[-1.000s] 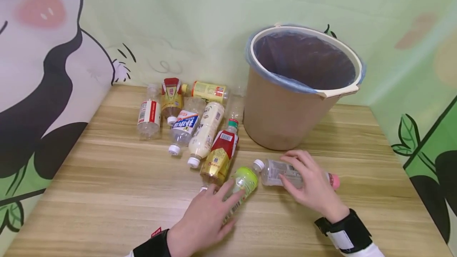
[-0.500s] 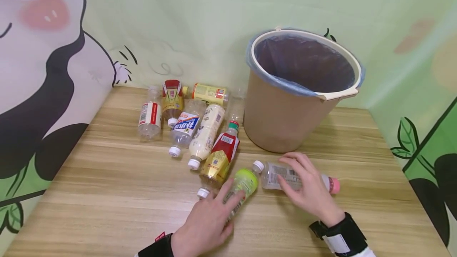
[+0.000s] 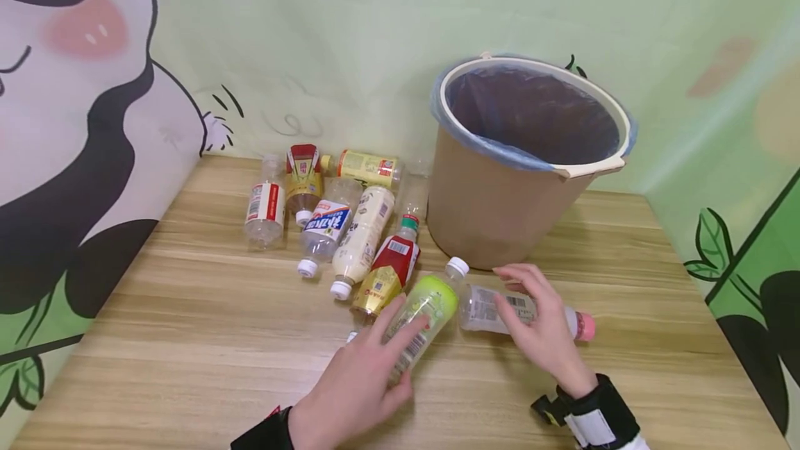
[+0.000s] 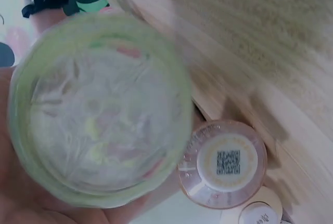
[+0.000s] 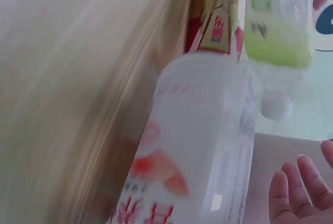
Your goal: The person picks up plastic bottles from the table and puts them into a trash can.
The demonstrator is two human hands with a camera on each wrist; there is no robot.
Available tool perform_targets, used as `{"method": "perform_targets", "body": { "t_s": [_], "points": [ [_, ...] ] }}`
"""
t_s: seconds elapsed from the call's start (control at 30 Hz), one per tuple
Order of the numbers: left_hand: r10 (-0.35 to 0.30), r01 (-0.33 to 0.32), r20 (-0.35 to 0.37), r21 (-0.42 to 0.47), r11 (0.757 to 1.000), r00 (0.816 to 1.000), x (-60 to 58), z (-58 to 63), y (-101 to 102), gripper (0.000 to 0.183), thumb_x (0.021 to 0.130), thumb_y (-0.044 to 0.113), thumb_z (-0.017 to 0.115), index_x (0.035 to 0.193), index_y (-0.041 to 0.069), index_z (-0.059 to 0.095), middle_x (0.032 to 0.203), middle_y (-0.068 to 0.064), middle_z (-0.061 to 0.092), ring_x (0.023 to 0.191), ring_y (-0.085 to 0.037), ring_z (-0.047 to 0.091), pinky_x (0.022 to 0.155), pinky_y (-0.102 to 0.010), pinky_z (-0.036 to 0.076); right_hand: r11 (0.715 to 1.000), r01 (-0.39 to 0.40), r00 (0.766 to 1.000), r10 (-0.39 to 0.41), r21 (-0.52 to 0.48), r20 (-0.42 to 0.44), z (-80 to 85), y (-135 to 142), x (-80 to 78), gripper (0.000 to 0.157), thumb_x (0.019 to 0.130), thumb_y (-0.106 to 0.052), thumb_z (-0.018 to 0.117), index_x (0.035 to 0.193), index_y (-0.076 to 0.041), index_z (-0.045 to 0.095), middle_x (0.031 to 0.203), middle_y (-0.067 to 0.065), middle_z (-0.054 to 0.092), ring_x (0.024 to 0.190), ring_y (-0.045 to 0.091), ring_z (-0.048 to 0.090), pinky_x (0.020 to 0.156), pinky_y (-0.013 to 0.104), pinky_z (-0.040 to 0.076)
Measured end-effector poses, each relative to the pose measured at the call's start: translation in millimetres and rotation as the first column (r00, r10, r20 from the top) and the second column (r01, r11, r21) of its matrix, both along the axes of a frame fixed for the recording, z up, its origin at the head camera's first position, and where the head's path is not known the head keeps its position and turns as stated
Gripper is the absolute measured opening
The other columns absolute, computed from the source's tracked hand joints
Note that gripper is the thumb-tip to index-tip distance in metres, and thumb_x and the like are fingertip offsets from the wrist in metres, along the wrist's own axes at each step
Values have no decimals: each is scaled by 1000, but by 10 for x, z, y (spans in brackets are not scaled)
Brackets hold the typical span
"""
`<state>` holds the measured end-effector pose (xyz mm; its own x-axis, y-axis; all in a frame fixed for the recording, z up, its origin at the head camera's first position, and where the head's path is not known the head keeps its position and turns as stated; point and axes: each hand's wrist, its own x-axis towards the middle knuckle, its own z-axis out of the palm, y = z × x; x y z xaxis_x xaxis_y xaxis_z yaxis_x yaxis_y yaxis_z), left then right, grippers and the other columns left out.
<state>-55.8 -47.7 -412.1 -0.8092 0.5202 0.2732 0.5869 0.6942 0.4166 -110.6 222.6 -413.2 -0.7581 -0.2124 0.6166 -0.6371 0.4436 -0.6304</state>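
Note:
My left hand [image 3: 359, 373] grips a clear plastic bottle with a green label [image 3: 431, 297], its fingers over the near side. The bottle's white-capped end points up and away, toward the bin; its round base [image 4: 104, 115] fills much of the left wrist view. Beside it, my right hand [image 3: 540, 325] hovers with parted fingers over a pink-capped bottle [image 3: 500, 311] lying on its side. In the right wrist view, those fingers [image 5: 307, 187] stand apart from that bottle's white, red-printed side [image 5: 192, 141]. A red-and-gold bottle [image 3: 387, 273] lies just left of the green-labelled one.
A brown bin [image 3: 487, 207] with a blue liner stands behind the hands. To its left lie several more bottles, among them a cream one [image 3: 362, 238], a blue-and-white-labelled one [image 3: 325, 221] and a red-and-white-labelled one [image 3: 265, 207]. A panda-printed cloth [image 3: 312, 40] backs the wooden table [image 3: 187, 339].
The green-labelled bottle has risen at its capped end and tilted up in my left hand. My right hand's fingers have lifted a little off the pink-capped bottle.

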Motion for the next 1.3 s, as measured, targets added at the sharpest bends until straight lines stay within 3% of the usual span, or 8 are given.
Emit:
{"method": "perform_targets", "body": {
  "t_s": [0.17,0.27,0.43,0.67,0.97,1.13,1.3],
  "points": [
    [37,-32,-47,103,994,998,-74,36,-26,73,77,23,67,143,28,38,153,-8,25,111,-28,54,76,-40,55,986,-55,986,79,-159,148,30,-54,39,38,80,19,59,117,11,55,114,17,56,105,25,54,88,29,51],
    [55,-42,-65,182,982,996,-134,61,-43,75,75,20,67,144,27,38,153,-9,25,109,-28,55,70,-34,55,971,-67,975,113,-230,193,52,-90,47,38,84,16,57,121,11,52,117,16,56,107,24,54,89,27,50],
    [65,-37,-82,307,951,995,-233,90,-61,74,76,16,67,144,23,38,152,-12,25,112,-29,54,75,-35,55,950,-82,960,157,-301,231,71,-177,43,40,88,13,53,127,12,46,116,14,56,107,21,56,91,24,49],
    [70,-32,-68,454,890,995,-331,128,-53,74,80,16,64,147,19,31,153,-11,23,120,-30,47,83,-41,53,912,-172,935,270,-372,231,118,-396,35,44,90,11,50,133,11,40,116,18,54,104,29,57,89,27,51],
    [65,-41,-23,562,826,998,-430,119,44,77,84,16,63,149,13,22,152,-8,25,130,-26,37,100,-43,42,876,-255,887,381,-410,262,188,-624,16,58,95,7,44,148,-1,22,130,30,46,112,29,54,91,32,50],
    [42,-35,1,570,821,999,-446,90,107,78,86,17,62,151,14,19,153,-9,25,134,-24,32,107,-45,34,869,-262,858,409,-420,311,207,-693,25,60,97,3,41,151,-6,17,136,31,42,118,28,50,93,34,49],
    [31,-33,14,575,818,999,-439,78,143,78,87,19,61,151,14,17,154,-7,23,136,-24,30,109,-45,31,872,-252,844,410,-420,345,207,-726,29,63,98,-1,41,153,-13,13,137,28,43,122,28,47,96,32,47]
  ]
}}
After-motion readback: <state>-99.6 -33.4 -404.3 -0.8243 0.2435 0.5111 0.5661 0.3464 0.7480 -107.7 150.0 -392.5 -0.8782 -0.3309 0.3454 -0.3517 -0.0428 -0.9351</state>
